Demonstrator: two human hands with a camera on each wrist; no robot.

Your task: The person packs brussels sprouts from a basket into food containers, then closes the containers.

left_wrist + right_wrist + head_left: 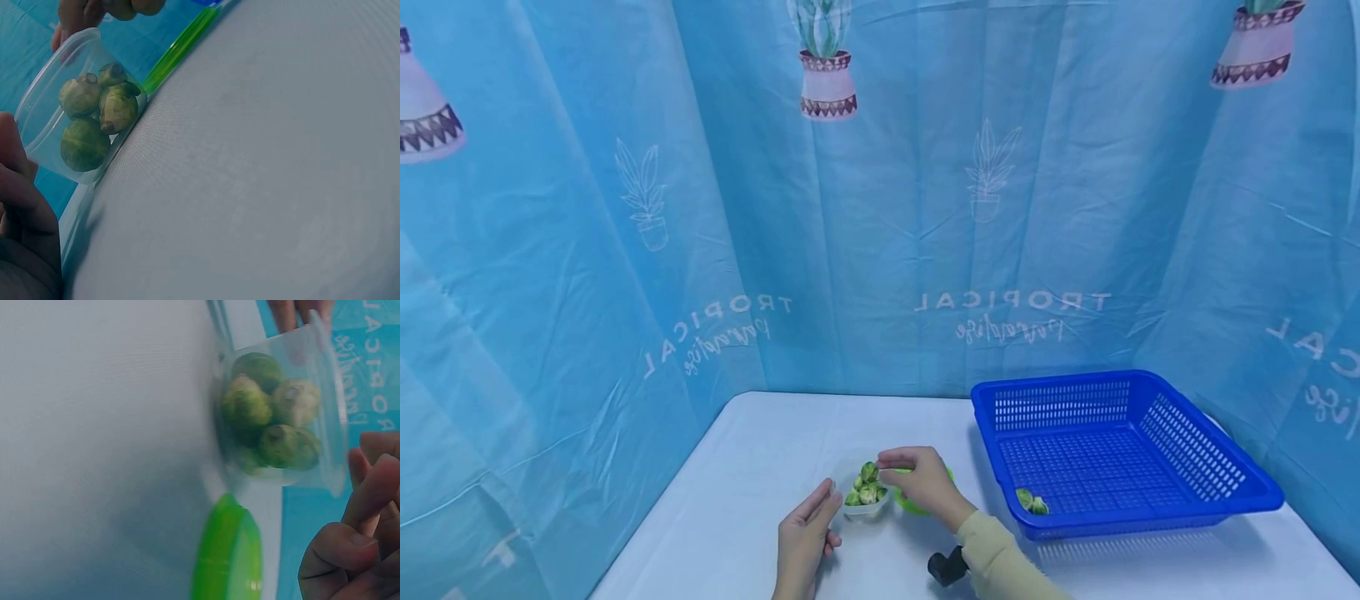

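Note:
A small clear plastic container (863,510) holds several Brussels sprouts (84,144) and stands on the white table. My left hand (803,533) is at its left side, thumb and forefinger pinching the rim, though the contact is partly hidden. My right hand (927,485) hovers over the container's right edge, its fingers loosely bent. In the right wrist view, nothing shows between the fingers (369,494), and they are apart from the sprouts. Beneath the right hand lies a bright green plastic piece (226,556), mostly covered in the head view.
A large blue slotted basket (1120,521) occupies the right of the table, with a couple of Brussels sprouts (1032,501) in its near left corner. Blue printed curtains (880,208) enclose the white table (722,508). A black device (947,567) sits by the right wrist.

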